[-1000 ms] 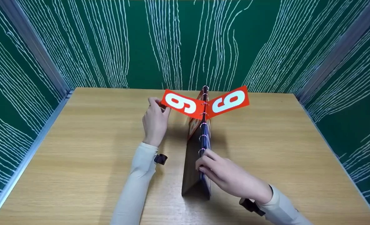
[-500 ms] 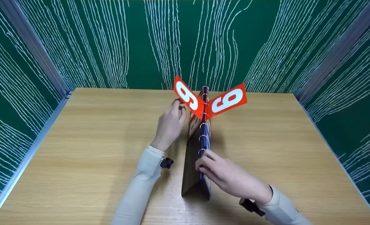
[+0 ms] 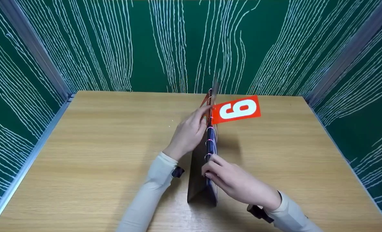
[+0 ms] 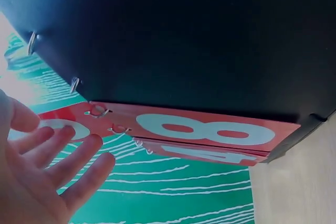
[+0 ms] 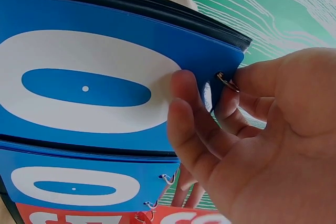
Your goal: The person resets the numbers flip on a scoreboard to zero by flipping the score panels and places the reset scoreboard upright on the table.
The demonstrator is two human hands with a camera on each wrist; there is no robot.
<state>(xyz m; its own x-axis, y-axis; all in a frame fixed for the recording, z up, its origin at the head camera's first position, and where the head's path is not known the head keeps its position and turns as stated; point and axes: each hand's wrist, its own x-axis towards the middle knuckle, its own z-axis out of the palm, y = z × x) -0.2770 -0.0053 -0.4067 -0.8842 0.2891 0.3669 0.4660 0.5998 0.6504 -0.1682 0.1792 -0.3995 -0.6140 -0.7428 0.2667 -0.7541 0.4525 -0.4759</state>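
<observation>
A black tent-shaped flip scoreboard (image 3: 196, 174) with metal rings along its ridge stands lengthwise on the table. My left hand (image 3: 187, 132) reaches to the ridge, fingers extended at the rings beside a red number card (image 3: 237, 109) that sticks out to the right. A blurred edge shows above the far ridge. In the left wrist view, the fingers are loosely spread near a red card with an 8 (image 4: 205, 129). My right hand (image 3: 239, 182) pinches the near end of the ridge. The right wrist view shows its fingertips at a ring beside a large blue 0 card (image 5: 84, 90).
The wooden table (image 3: 97, 145) extends on both sides of the scoreboard. Green walls with white wavy lines (image 3: 197, 42) rise behind and at the sides, with grey posts (image 3: 349, 48) at the corners.
My left hand has moved right to the ridge. The red card on the left side has swung up and across; none sticks out there now. The right hand has stayed still.
</observation>
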